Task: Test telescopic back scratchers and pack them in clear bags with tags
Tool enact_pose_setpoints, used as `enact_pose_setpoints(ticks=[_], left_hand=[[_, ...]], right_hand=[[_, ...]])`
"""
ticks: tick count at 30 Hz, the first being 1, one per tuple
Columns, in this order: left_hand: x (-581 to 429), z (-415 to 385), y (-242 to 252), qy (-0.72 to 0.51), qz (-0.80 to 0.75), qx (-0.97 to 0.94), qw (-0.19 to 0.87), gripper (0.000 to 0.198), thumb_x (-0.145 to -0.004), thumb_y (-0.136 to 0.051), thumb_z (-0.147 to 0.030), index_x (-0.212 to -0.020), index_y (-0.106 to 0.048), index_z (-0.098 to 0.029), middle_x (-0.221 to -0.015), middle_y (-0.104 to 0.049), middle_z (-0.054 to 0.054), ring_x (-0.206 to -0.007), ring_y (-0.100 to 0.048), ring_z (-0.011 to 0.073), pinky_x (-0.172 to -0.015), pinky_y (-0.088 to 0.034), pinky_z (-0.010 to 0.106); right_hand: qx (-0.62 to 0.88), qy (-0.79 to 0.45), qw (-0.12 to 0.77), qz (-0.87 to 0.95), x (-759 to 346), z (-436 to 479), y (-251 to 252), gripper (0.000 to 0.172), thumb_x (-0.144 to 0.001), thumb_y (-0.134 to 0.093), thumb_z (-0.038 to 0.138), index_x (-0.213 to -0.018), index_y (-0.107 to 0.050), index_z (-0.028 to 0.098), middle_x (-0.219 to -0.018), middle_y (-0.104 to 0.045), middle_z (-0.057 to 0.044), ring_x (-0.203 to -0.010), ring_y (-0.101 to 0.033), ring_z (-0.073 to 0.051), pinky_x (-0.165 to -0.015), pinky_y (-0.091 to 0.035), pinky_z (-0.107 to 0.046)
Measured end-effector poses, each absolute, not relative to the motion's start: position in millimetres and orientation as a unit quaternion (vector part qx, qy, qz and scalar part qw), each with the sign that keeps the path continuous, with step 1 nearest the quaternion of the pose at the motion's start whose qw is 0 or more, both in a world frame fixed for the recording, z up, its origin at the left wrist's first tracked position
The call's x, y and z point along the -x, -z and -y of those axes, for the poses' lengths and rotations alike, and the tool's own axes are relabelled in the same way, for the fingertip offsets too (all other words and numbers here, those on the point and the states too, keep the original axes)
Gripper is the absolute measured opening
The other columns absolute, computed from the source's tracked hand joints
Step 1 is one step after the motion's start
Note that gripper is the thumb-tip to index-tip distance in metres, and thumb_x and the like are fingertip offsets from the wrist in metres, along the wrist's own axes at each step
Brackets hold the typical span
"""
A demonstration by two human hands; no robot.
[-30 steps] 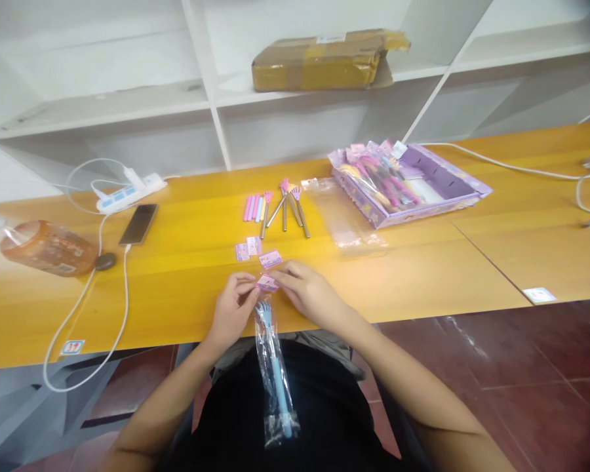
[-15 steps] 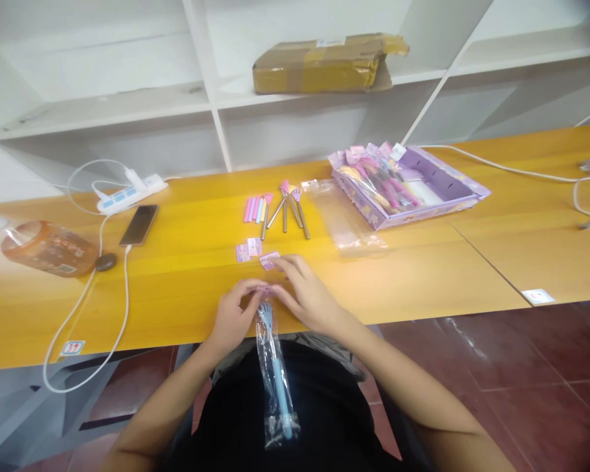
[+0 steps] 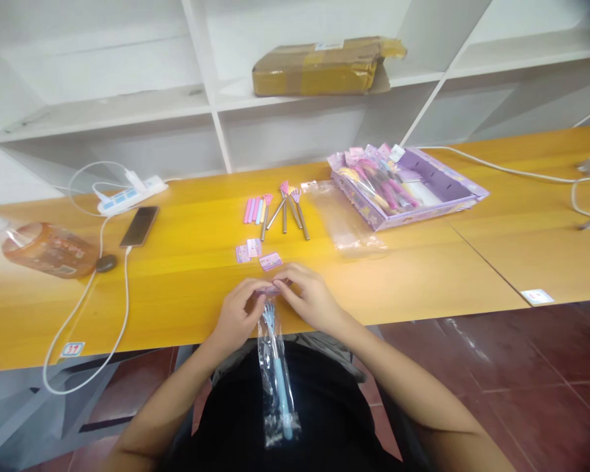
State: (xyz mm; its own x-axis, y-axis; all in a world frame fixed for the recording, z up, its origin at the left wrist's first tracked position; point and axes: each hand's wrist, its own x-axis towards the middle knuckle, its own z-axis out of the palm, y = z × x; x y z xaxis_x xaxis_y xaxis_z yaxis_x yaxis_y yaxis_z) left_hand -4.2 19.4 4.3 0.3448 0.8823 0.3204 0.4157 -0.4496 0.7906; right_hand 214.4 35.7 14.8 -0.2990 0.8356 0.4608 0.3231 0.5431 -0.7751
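Between my two hands is a small purple label card [image 3: 267,290] at the top of a clear plastic bag [image 3: 263,351]. My left hand [image 3: 235,316] pinches the card's left end. At its right end my right hand [image 3: 309,299] grips with thumb and fingers. A light-blue hand-shaped back scratcher [image 3: 281,385] hangs inside the bag, in front of my dark clothes. Just beyond my fingers, another purple card [image 3: 270,261] lies flat on the table, with two cards [image 3: 248,249] farther left. Whether the card is folded over the bag's edge is hard to make out.
Loose back scratchers [image 3: 285,213] and several coloured handles [image 3: 253,210] lie farther back. A purple box [image 3: 440,172] of bagged pieces stands right, beside clear bags [image 3: 349,226]. Left are a phone [image 3: 139,226], white cable [image 3: 126,295], power strip [image 3: 132,195] and orange bottle [image 3: 52,249].
My right hand's outstretched fingers have drawn back from the loose card and closed at the label on the bag. The bag has shifted slightly right at its top.
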Motion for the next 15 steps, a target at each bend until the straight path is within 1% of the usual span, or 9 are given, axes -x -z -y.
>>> enact_pose_setpoints(ticks=[4, 10, 13, 15], left_hand=[[3.8, -19.7, -4.4, -0.365, -0.408, -0.788, 0.282, 0.028, -0.108, -0.056, -0.018, -0.127, -0.073, -0.028, -0.123, -0.075, 0.007, -0.117, -0.071, 0.0236, -0.106, -0.056, 0.04], [2.5, -20.0, -2.1, -0.345, -0.408, -0.801, 0.272, 0.037, -0.105, -0.056, -0.013, -0.137, -0.069, -0.028, -0.13, -0.07, 0.008, -0.123, -0.068, 0.0241, -0.111, -0.055, 0.041], [1.0, -19.6, -2.4, -0.344, -0.407, -0.802, 0.269, 0.039, -0.104, -0.055, -0.011, -0.138, -0.067, -0.027, -0.131, -0.069, 0.008, -0.124, -0.067, 0.0242, -0.112, -0.054, 0.04], [0.1, -19.2, -3.3, -0.346, -0.406, -0.801, 0.27, 0.037, -0.104, -0.054, -0.011, -0.136, -0.067, -0.027, -0.129, -0.07, 0.008, -0.123, -0.068, 0.024, -0.111, -0.055, 0.04]], right_hand=[[0.384, -0.275, 0.454, 0.756, -213.7, -35.9, -12.4, 0.023, -0.115, -0.055, 0.033, -0.1, -0.072, 0.025, -0.096, -0.074, -0.006, -0.094, -0.069, -0.024, -0.087, -0.055, -0.04], [0.384, -0.256, 0.476, 0.748, -212.2, -38.1, -6.3, 0.021, -0.114, -0.056, 0.03, -0.102, -0.071, 0.024, -0.098, -0.074, -0.007, -0.095, -0.069, -0.025, -0.088, -0.056, -0.041], [0.385, -0.247, 0.485, 0.746, -211.8, -38.7, -4.4, 0.02, -0.114, -0.055, 0.03, -0.102, -0.071, 0.025, -0.099, -0.073, -0.007, -0.096, -0.069, -0.025, -0.088, -0.056, -0.041], [0.382, -0.236, 0.485, 0.75, -211.3, -38.5, -3.8, 0.02, -0.114, -0.055, 0.029, -0.102, -0.07, 0.024, -0.098, -0.073, -0.007, -0.095, -0.068, -0.025, -0.088, -0.056, -0.041]])
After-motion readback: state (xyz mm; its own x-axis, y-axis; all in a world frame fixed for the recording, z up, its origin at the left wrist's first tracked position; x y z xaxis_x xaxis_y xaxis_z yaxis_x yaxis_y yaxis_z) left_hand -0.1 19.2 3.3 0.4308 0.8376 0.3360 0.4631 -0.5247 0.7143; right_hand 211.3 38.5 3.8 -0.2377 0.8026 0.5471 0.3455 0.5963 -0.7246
